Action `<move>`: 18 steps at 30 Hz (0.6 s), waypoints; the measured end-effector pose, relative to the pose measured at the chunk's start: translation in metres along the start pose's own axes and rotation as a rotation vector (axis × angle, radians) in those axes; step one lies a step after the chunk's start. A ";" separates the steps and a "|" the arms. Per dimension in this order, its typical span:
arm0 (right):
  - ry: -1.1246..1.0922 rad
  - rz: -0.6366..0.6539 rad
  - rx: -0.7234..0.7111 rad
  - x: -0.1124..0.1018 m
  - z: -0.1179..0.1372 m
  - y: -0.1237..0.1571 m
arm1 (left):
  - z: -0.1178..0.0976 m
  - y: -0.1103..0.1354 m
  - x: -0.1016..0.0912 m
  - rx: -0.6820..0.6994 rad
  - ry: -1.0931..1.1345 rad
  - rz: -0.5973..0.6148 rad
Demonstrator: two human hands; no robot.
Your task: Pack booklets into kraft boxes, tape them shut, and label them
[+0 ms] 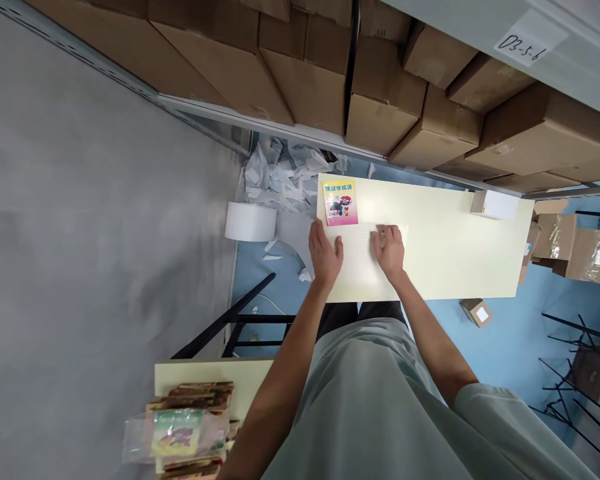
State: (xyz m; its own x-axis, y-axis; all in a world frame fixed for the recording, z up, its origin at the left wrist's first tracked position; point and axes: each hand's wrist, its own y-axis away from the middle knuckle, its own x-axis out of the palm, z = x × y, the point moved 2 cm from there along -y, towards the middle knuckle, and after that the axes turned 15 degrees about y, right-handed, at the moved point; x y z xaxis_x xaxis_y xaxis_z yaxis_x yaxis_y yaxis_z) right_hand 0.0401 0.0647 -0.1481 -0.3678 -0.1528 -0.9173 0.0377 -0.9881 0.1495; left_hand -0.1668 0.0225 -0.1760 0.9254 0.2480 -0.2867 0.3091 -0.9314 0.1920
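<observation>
My left hand (325, 251) lies flat with fingers stretched on a pale sheet or clear bag (360, 257) spread on the cream table (450, 253). My right hand (389, 251) rests on the same sheet, fingers curled at its upper edge; whether it pinches the edge I cannot tell. A small picture book (339, 202) with a yellow and pink cover lies just beyond my left hand, near the table's far left corner, untouched.
A white box (499, 204) sits at the table's far right corner. A white tape roll (251, 221) and crumpled paper (290, 175) lie on the floor. Cardboard boxes (380, 93) fill the shelf ahead. A second table (215, 377) beside me carries bagged books (180, 433).
</observation>
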 end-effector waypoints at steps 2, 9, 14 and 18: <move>0.088 -0.003 -0.039 0.008 -0.011 0.010 | -0.001 0.008 0.006 -0.028 -0.042 -0.011; 0.247 0.007 -0.075 0.038 -0.022 0.013 | 0.003 0.004 0.013 -0.089 -0.158 -0.024; 0.253 0.036 -0.067 0.038 -0.021 0.014 | 0.007 0.005 0.013 -0.104 -0.206 -0.038; 0.252 0.081 -0.049 0.038 -0.021 0.014 | 0.010 0.006 0.014 -0.093 -0.251 -0.042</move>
State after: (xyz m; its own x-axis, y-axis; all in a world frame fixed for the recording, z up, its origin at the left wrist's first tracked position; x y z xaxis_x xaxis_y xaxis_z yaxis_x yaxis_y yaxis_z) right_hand 0.0459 0.0448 -0.1889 -0.1195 -0.2258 -0.9668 0.1044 -0.9712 0.2140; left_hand -0.1542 0.0181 -0.1882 0.8315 0.2013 -0.5177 0.3755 -0.8905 0.2569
